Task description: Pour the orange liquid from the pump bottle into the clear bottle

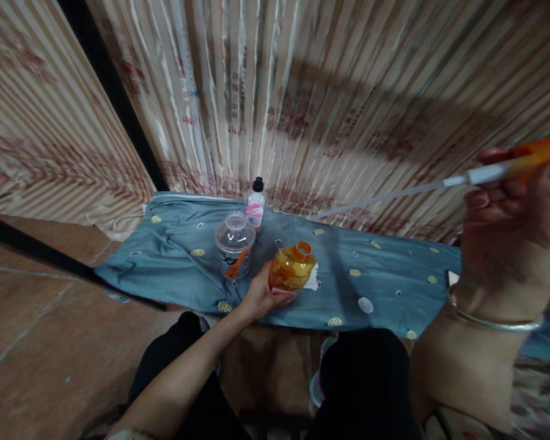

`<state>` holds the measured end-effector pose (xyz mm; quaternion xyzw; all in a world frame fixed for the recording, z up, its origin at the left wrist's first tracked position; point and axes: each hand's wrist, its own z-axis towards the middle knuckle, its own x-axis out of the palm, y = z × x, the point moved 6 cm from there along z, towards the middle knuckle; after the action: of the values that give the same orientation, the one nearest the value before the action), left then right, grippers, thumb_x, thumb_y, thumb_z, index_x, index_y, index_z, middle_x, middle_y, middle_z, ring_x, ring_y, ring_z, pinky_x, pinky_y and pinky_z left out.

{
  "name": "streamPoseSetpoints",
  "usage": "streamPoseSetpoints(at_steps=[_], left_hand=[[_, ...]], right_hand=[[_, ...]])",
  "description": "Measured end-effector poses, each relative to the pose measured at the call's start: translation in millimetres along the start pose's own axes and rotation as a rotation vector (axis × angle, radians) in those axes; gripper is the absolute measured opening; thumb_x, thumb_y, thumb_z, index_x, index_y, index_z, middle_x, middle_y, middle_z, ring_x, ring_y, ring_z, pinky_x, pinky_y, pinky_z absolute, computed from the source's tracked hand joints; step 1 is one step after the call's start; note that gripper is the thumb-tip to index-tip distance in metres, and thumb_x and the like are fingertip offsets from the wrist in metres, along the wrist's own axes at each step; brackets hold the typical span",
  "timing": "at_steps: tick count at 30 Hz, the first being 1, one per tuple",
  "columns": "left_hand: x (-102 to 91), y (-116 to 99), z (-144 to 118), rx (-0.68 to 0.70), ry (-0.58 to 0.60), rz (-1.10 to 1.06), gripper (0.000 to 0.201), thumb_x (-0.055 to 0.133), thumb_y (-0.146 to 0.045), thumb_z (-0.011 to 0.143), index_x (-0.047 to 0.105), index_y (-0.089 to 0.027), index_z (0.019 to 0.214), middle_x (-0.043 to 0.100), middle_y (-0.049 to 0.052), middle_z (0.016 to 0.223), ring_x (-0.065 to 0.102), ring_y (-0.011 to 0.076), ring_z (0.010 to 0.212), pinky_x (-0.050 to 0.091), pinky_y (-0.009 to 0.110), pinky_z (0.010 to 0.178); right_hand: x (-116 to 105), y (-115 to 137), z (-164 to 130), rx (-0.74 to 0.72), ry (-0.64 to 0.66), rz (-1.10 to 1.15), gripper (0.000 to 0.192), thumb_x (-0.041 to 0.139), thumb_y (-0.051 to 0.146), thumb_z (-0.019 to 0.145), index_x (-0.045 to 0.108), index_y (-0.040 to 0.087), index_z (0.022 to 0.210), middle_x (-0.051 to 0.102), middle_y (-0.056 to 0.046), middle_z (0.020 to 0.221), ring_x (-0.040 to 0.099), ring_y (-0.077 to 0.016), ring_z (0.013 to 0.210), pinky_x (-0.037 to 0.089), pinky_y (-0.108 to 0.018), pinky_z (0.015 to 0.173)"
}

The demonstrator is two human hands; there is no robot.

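Note:
My left hand (262, 294) is wrapped round the side of an amber plastic bottle (293, 269), whose open neck faces up and whose torn label shows white. Raised high at the right, my right hand (508, 214) is closed on an orange pump top (541, 153) with a white collar and a long translucent dip tube. The tube slants down to the left, its end above the far side of the bench; the pump top runs out of view. Left of the amber bottle stands a clear, uncapped plastic bottle (235, 247). Behind that is a small black-capped bottle (255, 205) with a pink label.
A teal patterned cloth (348, 244) covers the low bench. On it lie a small whitish disc (365, 305) and, at the right, a partly hidden phone-like object (453, 278). Striped curtain (238, 91) hangs behind, and a dark pole (114, 91) stands at the left.

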<state>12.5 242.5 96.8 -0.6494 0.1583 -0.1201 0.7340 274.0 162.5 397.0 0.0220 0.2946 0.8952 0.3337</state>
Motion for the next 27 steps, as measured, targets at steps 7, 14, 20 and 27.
streamPoseSetpoints(at_steps=[7,14,20,27], left_hand=[[1.3,-1.3,-2.2,-0.002,0.031,-0.056,0.080,0.095,-0.031,0.061,0.056,-0.021,0.130,0.077,0.007,0.121,0.076,0.0310,0.115,0.059,0.049,0.106],[2.8,-3.6,-5.8,-0.018,0.044,-0.113,0.079,0.093,-0.026,0.063,0.055,-0.022,0.133,0.075,0.009,0.127,0.074,0.0312,0.122,0.057,0.049,0.110],[4.4,3.1,-5.9,-0.038,0.028,-0.142,0.079,0.096,-0.028,0.060,0.057,-0.022,0.129,0.076,0.009,0.124,0.076,0.0320,0.115,0.062,0.049,0.102],[6.2,4.2,-7.6,-0.066,0.016,-0.156,0.082,0.096,-0.028,0.060,0.057,-0.022,0.132,0.076,0.011,0.127,0.077,0.0327,0.115,0.065,0.049,0.097]], right_hand=[[53.3,-117.9,-18.4,0.102,-0.098,-0.125,0.030,0.079,0.050,0.091,0.069,0.029,0.109,0.078,-0.005,0.112,0.074,-0.0272,0.102,0.062,-0.048,0.092],[159.7,-215.0,-94.4,-0.078,0.730,-0.757,0.038,0.055,0.011,0.096,0.065,0.015,0.132,0.073,-0.017,0.135,0.067,-0.0316,0.117,0.055,-0.049,0.104],[188.8,-244.9,-130.7,-0.222,1.122,-0.978,0.030,0.045,0.009,0.105,0.070,0.014,0.120,0.075,-0.017,0.119,0.064,-0.0293,0.109,0.052,-0.041,0.098],[197.2,-260.5,-150.4,-0.260,1.216,-0.986,0.026,0.046,0.012,0.107,0.070,0.013,0.116,0.073,-0.018,0.117,0.060,-0.0299,0.108,0.048,-0.038,0.092]])
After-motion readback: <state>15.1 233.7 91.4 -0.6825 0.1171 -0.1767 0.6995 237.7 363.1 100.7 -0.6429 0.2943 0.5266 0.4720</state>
